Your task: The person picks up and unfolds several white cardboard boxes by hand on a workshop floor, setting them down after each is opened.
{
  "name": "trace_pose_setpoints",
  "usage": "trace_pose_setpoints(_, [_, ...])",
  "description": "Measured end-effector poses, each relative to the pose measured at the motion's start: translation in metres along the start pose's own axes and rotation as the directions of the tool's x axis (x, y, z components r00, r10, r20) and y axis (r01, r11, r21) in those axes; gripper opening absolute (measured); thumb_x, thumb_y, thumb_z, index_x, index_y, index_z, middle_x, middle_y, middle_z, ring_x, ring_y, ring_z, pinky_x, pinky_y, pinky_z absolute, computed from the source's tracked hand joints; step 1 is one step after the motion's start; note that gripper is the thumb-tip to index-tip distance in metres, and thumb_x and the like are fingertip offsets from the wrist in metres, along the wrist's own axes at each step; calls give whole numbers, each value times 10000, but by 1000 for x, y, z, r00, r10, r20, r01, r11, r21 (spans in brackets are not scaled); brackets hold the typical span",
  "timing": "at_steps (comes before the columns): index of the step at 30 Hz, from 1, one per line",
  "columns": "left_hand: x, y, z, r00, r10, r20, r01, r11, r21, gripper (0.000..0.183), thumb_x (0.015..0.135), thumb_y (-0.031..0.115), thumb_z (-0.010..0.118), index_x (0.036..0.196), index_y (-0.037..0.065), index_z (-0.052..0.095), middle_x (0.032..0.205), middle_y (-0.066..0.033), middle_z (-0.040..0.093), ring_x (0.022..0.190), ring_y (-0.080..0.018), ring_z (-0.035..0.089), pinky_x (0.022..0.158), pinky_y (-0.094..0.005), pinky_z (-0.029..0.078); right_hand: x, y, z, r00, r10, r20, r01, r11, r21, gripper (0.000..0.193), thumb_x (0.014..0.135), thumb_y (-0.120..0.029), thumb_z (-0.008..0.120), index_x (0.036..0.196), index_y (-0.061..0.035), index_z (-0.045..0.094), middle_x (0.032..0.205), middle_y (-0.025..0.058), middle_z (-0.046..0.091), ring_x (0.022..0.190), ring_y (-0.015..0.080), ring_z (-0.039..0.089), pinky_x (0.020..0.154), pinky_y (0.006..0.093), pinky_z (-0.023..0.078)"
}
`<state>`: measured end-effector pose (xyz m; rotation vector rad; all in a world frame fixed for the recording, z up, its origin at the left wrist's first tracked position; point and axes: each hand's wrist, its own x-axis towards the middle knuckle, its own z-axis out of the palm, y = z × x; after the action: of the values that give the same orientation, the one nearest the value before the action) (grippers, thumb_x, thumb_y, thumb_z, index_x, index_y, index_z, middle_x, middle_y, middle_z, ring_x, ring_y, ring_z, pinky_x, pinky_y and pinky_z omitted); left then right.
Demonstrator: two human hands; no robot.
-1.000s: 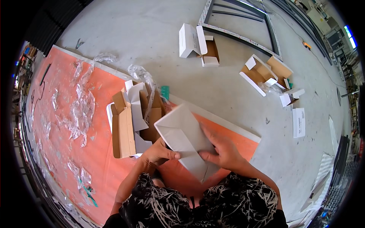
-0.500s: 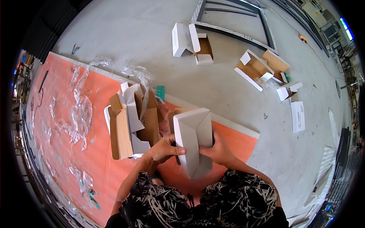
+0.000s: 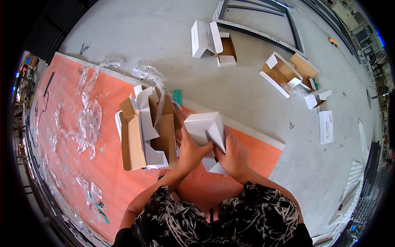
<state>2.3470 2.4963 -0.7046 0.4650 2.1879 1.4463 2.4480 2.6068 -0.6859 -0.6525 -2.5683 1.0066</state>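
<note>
A white cardboard box (image 3: 202,123) is between my hands, in front of me and above the orange sheet (image 3: 197,187). My left hand (image 3: 191,151) grips its left side, thumb laid across the near face. Around its right side my right hand (image 3: 235,157) is closed, with the thumb close to the left one. A dark gap shows at the thumbs, and white flaps stick out below the hands. What the box holds, if anything, is hidden. Left of my hands stand several opened boxes (image 3: 132,142) nested together, brown inside and white outside.
Crumpled clear plastic wrap (image 3: 89,127) lies over the sheet's left side. Beyond it, on the grey floor, are an open white box (image 3: 204,39), another open box (image 3: 279,70) and a small white carton (image 3: 326,126). A dark window frame (image 3: 255,31) lies at the far side.
The white box has turned and tilted between my hands, so its end now faces up. Both hands have shifted their hold, and the thumbs have come together at the gap.
</note>
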Motion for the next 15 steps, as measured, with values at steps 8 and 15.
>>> trace_pose_setpoints(8, [0, -2, -31, 845, -134, 517, 443, 718, -538, 836, 678, 38, 659, 1400, 33, 237, 1245, -94, 449, 1160, -222, 462, 977, -361, 410, 17, 28, -18, 880, 64, 470, -308, 831, 464, 793, 730, -143, 762, 1409, -75, 358, 1175, 181, 598, 996, 286, 618, 863, 379, 476])
trace_pose_setpoints(15, [0, 13, -32, 862, -148, 484, 450, 662, -599, 816, 665, 34, 638, 1377, 2, 240, 1225, -104, 446, 1144, -205, 449, 982, -350, 382, 15, 15, -19, 931, 29, 364, -254, 766, 590, 772, 755, -159, 754, 1407, -45, 357, 1136, 179, 617, 997, 264, 622, 818, 351, 498])
